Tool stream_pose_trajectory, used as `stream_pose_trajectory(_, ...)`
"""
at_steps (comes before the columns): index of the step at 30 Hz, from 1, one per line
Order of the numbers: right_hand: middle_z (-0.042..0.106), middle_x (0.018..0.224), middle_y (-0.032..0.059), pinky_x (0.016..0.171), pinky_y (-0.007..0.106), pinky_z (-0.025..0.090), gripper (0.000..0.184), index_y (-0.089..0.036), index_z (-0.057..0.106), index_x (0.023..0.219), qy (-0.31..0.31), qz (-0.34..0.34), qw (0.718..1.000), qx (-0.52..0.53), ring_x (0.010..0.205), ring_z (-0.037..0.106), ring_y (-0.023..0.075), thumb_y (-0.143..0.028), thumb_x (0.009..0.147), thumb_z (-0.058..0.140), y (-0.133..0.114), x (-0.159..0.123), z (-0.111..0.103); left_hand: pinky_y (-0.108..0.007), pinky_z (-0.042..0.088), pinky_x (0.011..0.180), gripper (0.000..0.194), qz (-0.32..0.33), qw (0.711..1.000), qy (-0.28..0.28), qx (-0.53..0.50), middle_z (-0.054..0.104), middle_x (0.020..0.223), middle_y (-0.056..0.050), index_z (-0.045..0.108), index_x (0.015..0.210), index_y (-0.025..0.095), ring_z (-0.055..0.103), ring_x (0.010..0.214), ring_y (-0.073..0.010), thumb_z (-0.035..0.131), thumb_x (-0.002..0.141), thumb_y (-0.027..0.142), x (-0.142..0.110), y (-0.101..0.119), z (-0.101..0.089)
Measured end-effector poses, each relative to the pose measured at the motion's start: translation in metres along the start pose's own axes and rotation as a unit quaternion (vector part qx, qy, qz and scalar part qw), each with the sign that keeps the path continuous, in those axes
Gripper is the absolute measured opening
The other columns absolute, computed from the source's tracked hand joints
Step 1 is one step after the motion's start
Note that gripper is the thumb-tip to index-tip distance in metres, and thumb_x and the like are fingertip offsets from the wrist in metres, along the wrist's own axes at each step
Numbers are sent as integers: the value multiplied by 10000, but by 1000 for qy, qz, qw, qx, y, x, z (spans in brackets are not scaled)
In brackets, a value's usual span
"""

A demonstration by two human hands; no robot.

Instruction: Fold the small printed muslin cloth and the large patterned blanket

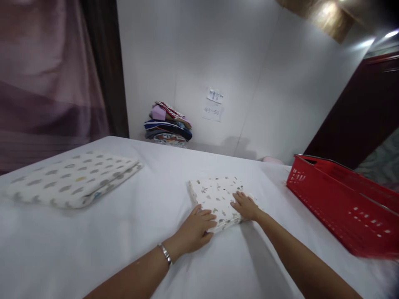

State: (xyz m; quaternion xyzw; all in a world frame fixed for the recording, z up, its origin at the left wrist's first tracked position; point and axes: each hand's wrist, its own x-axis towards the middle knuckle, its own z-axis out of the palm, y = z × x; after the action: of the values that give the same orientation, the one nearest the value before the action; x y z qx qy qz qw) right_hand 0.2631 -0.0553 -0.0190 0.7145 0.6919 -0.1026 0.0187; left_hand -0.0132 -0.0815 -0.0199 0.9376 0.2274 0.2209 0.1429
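A white folded cloth [218,193] with small printed figures lies on the white-covered table, in front of me. My left hand [196,228] touches its near left corner, fingers stretched out and a little apart; a silver bracelet circles that wrist. On the cloth's right side rests my right hand [245,205], palm down with spread fingers. Farther left, a larger folded cloth [67,178] with grey cloud-like spots lies flat, apart from both hands.
A red plastic basket [336,203] stands at the table's right side. Beyond the far edge of the table [149,249] rises a stack of folded fabrics [170,124]. Paper notes [213,106] hang on the wall, and a pinkish curtain [46,74] hangs at left.
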Motion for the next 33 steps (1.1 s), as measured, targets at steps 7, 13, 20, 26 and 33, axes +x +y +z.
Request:
stream_pose_trajectory(7,167,1505,101,1086,457,125,595,-203,282,1420,27,-81,996,26,1384,89,254,-508,909,306,-60,45,-33,-460,142,1076,173,4,1000,-13,22,631,1091,-4,602,948,260,485,1125,-209,546,787,234,0,0,4)
stream_pose_trajectory(13,190,1497,112,1089,428,112,563,-140,296,1403,18,-176,983,48,1383,103,235,-445,930,283,-145,90,-19,-425,113,1085,182,1,1000,-10,12,635,1061,15,595,965,255,496,1084,-180,560,786,258,0,0,4)
stream_pose_trajectory(20,315,1455,83,1100,432,54,486,-167,336,1374,18,-175,981,83,1370,163,208,-374,936,306,-160,109,7,-465,96,1084,159,-2,1000,-11,15,637,1034,0,608,932,246,495,1061,-199,546,788,275,2,-4,11)
stream_pose_trajectory(26,380,1417,98,1007,330,336,650,-161,350,1386,-22,-114,966,229,1262,402,205,-578,892,283,-151,113,-33,-482,116,1077,115,17,1000,-10,20,637,950,-3,593,882,229,513,1011,-194,547,783,264,2,-5,11)
stream_pose_trajectory(33,675,1032,107,864,327,436,403,-168,700,927,-44,-123,982,137,1020,587,294,-364,581,766,-183,142,-48,-422,173,1060,68,25,999,5,37,628,917,15,567,799,214,500,1071,-202,555,773,275,2,-6,9)
